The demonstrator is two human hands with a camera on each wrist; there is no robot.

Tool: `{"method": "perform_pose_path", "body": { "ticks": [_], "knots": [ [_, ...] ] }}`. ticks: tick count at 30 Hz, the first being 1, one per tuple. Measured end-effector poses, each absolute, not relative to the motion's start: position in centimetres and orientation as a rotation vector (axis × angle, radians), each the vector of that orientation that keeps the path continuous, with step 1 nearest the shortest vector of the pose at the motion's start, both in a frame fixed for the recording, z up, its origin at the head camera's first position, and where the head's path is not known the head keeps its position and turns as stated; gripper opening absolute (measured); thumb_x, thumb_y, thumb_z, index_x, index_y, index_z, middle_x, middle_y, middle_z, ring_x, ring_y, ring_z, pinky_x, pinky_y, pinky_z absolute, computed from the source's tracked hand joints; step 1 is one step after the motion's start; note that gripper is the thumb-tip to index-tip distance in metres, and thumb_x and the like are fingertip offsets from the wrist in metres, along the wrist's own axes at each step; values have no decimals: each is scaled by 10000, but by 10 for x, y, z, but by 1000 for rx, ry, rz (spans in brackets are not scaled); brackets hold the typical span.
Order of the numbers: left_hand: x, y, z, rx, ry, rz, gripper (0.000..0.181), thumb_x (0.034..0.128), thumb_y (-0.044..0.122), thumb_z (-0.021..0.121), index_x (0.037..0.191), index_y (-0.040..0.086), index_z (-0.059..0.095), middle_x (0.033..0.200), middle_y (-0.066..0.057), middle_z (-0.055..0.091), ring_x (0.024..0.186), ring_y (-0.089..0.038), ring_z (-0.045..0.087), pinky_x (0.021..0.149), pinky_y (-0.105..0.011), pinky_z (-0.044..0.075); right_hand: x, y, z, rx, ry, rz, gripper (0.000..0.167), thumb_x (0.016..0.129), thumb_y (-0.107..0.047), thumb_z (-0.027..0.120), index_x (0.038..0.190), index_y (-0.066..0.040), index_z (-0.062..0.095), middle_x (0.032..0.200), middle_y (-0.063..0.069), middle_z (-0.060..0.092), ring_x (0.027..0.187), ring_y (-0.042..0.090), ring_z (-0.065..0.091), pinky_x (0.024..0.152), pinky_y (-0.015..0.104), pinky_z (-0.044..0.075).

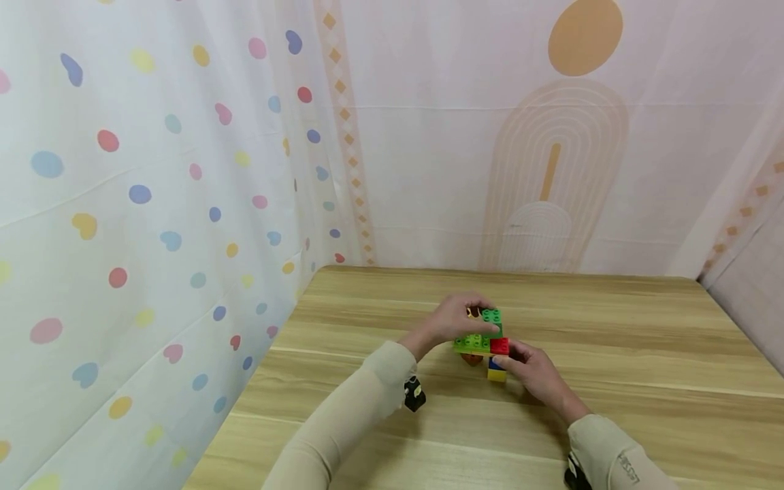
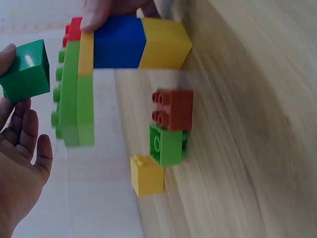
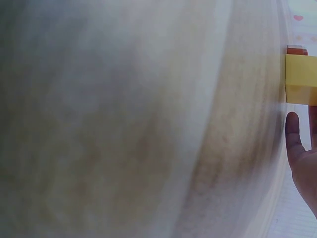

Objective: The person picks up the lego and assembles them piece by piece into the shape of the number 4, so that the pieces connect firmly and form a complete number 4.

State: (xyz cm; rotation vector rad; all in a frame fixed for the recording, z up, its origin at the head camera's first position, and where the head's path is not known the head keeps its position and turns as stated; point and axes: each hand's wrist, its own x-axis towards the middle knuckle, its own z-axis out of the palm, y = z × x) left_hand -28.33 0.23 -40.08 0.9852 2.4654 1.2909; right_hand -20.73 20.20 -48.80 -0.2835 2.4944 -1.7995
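- Currently, the left hand (image 1: 453, 320) has its grip closed on a glossy dark-green plastic block (image 2: 27, 72), just apart from the studs of a long lime-green plastic piece (image 2: 69, 94).
- Meanwhile, the right hand (image 1: 539, 374) pinches the joined structure, its thumb across the joint of a flat orange plastic piece (image 2: 86, 57) and a blue plastic brick (image 2: 119, 42).
- Under the blue brick is a yellow plastic brick (image 2: 163, 44); whether that foot touches the wooden surface (image 1: 612, 347) I cannot tell.
- Since the lime-green piece overhangs this single column, a push on its free end could tip the structure or pry a joint apart.
- A crooked approach could leave the dark-green block seated on only some studs, or catch it against the red studded brick (image 2: 75, 29).
- Should the right grip slacken, the top-heavy structure might drop onto the reddish-brown plastic brick (image 2: 178, 109) and the lime-green brick lying on its side (image 2: 168, 146), scattering both.
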Motion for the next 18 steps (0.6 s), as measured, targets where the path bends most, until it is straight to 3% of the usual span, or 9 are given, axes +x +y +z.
{"method": "perform_pose_path", "body": {
  "ticks": [8, 18],
  "knots": [
    [-277, 11, -405, 1009, 2434, 1216, 334, 843, 298, 814, 1126, 155, 709, 960, 89, 639, 851, -98, 545, 705, -241, 484, -208, 202, -488, -254, 2495, -1792, 474, 960, -361, 661, 1362, -116, 602, 1277, 93, 640, 1147, 236, 584, 938, 368, 479],
    [-277, 13, -407, 1083, 2478, 1150, 315, 830, 287, 827, 1095, 156, 717, 933, 102, 628, 834, -82, 535, 700, -225, 475, -208, 201, -489, -313, 2487, -1809, 475, 976, -327, 646, 1371, -70, 585, 1306, 132, 621, 1170, 255, 576, 935, 366, 485]
  ]
}}
